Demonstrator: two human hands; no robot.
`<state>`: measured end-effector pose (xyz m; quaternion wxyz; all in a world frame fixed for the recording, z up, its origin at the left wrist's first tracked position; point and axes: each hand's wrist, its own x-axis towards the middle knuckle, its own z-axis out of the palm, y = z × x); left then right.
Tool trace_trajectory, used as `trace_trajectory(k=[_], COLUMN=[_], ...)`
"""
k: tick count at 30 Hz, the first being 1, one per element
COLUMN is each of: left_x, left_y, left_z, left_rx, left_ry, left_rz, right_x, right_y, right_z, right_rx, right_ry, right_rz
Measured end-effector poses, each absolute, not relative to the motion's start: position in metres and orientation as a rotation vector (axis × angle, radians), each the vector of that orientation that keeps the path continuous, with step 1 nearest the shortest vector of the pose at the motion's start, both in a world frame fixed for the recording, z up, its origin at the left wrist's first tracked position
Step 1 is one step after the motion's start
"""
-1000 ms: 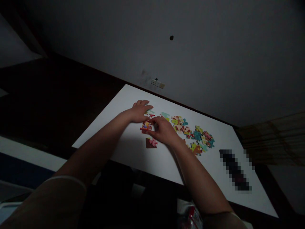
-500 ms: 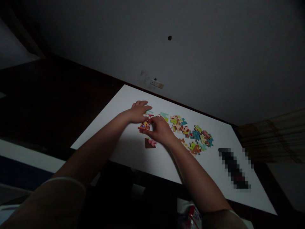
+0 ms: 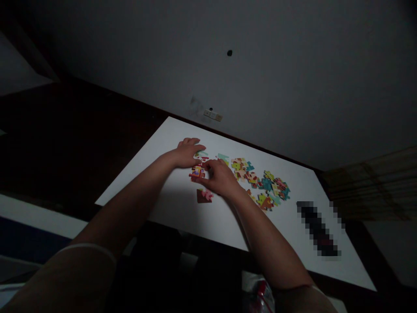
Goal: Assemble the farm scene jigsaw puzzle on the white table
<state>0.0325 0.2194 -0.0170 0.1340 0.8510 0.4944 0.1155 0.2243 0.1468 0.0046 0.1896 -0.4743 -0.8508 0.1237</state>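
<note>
My left hand (image 3: 189, 152) lies flat on the white table with its fingers spread, its thumb side against a few joined puzzle pieces that it partly covers. Close beside it, my right hand (image 3: 219, 174) grips a colourful puzzle piece (image 3: 196, 171) in orange, yellow and purple between thumb and fingers. That piece sits at the lower edge of the pieces by my left hand; whether it is locked in cannot be made out. Just below lies a brown and pink puzzle piece (image 3: 204, 196), apart from the others.
Several loose puzzle pieces (image 3: 276, 184) are heaped and scattered to the right of my hands. A dark, pixelated object (image 3: 317, 228) rests near the right end of the white table (image 3: 182, 208). Behind the table stands a grey wall with a socket (image 3: 213, 115).
Both hands keep nearly the same place, and the right hand still grips the colourful piece. The whole view has shifted slightly.
</note>
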Motion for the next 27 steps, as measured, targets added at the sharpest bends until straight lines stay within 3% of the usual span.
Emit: trace_trajectory(k=[27], left_x=[0.029], left_y=[0.221], left_z=[-0.013], left_rx=[2.441], left_ry=[1.472], left_rz=[0.282], right_x=[0.242], right_y=[0.154], right_z=[0.008], right_rx=[-1.343], right_ry=[-2.497], right_rz=[0.401])
